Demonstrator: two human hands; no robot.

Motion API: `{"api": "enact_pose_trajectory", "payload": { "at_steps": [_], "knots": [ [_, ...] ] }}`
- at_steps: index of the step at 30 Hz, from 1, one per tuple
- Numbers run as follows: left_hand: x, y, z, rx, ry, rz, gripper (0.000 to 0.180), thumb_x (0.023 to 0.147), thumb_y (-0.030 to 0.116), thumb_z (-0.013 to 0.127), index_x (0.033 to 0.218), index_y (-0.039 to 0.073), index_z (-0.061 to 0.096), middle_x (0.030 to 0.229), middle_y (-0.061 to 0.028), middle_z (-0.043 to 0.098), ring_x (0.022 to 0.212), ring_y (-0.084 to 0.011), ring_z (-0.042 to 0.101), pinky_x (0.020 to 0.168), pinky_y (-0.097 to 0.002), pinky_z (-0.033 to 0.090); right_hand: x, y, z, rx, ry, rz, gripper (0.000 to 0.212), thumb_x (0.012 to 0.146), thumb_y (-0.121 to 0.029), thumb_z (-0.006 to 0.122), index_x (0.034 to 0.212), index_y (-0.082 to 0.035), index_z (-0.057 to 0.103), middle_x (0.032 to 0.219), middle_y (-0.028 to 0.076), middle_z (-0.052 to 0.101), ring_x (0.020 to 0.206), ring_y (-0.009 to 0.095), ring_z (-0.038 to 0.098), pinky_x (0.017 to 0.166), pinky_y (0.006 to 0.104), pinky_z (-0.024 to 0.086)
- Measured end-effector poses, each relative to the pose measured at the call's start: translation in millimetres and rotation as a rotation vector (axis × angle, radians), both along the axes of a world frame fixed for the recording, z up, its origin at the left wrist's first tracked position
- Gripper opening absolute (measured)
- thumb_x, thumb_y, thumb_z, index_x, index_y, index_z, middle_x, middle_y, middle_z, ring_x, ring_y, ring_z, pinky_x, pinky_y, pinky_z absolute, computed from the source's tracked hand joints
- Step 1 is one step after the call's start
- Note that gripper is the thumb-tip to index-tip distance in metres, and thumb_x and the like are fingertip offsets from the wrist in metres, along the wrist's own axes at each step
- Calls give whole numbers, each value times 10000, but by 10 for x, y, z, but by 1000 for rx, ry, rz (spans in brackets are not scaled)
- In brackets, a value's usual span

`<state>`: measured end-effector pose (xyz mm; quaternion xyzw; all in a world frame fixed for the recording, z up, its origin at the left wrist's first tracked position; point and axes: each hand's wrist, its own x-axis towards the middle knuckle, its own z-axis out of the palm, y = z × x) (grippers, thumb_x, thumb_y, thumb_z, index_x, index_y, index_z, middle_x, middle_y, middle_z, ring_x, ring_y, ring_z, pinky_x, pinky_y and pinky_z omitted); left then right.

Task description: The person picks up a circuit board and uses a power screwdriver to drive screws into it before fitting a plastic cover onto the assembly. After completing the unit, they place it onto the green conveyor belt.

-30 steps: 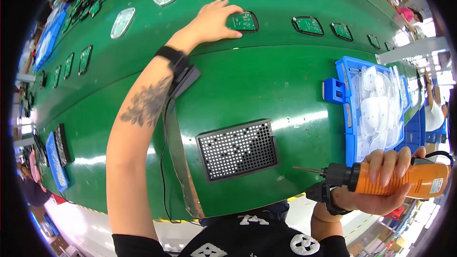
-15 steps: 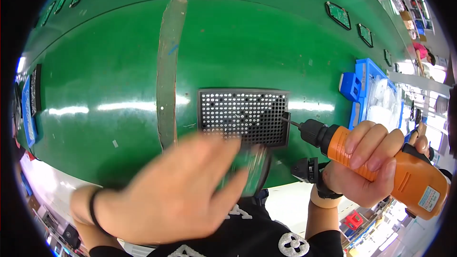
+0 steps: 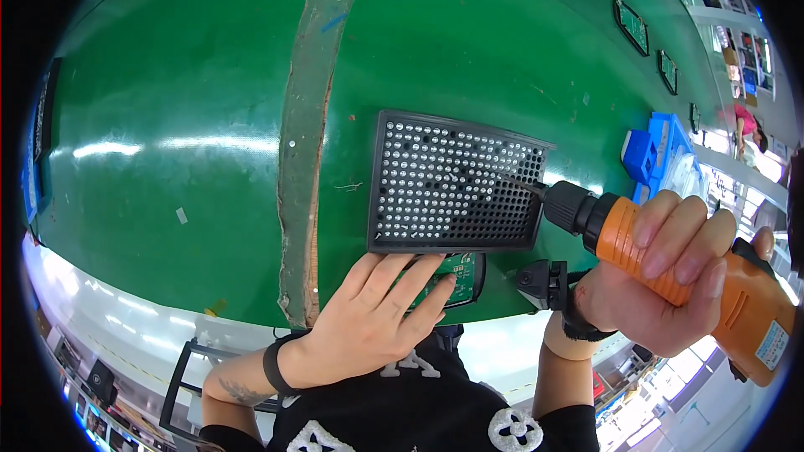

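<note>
My right hand (image 3: 670, 276) is wrapped round an orange and black electric screwdriver (image 3: 618, 226). Its thin bit points left, over the right side of a black tray (image 3: 375, 201) full of small holes. Silver screws fill most holes; many at the lower right are bare. My left hand (image 3: 373, 310) lies with fingers stretched out at the tray's near edge. Beneath those fingers is a green circuit board (image 3: 462, 272) in a black frame, partly hidden by the hand. Whether the fingertips press the tray or only the board, I cannot tell.
Blue bins (image 3: 662, 151) holding clear plastic stand at the right. More framed boards (image 3: 631, 28) lie at the far right. A worn strip (image 3: 303, 134) crosses the green table. A black device (image 3: 543, 283) is strapped at my right wrist.
My left hand, blurred before, has settled over the board at the tray's near edge. The tray now sits tilted in view, and the whole view has shifted. The screwdriver remains in my right hand.
</note>
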<state>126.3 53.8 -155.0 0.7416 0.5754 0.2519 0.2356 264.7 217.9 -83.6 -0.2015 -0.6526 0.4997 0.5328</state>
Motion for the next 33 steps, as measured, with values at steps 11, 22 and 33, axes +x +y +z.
{"api": "enact_pose_trajectory", "payload": {
  "at_steps": [11, 22, 33],
  "knots": [
    [29, 12, 4, -1, -24, 2, 317, 729, 208, 611, 1003, 51, 599, 1145, -113, 500, 1039, -265, 458, 822, -385, 417, -3, 20, 40, -63, -2, 94, 249, 790, -124, 431, 1035, -83, 426, 662, -7, 399, 518, 95, 438, 558, 258, 371],
    [70, 60, -102, 45, -143, 66, 416, 614, 97, 709, 1013, 63, 596, 1118, -79, 532, 995, -287, 495, 809, -433, 400, 403, -464, 183, 347, 268, 114, 472, 817, -120, 614, 1186, 8, 350, 637, 52, 557, 452, 144, 564, 349, 224, 484],
    [79, 61, -181, 83, -117, 57, 376, 628, 82, 681, 992, 46, 596, 1114, -94, 539, 1005, -291, 496, 810, -435, 416, 390, -961, -11, 226, 168, 118, 493, 733, -43, 666, 1159, -64, 421, 535, -8, 496, 355, 81, 462, 314, 224, 429]
  ]
}}
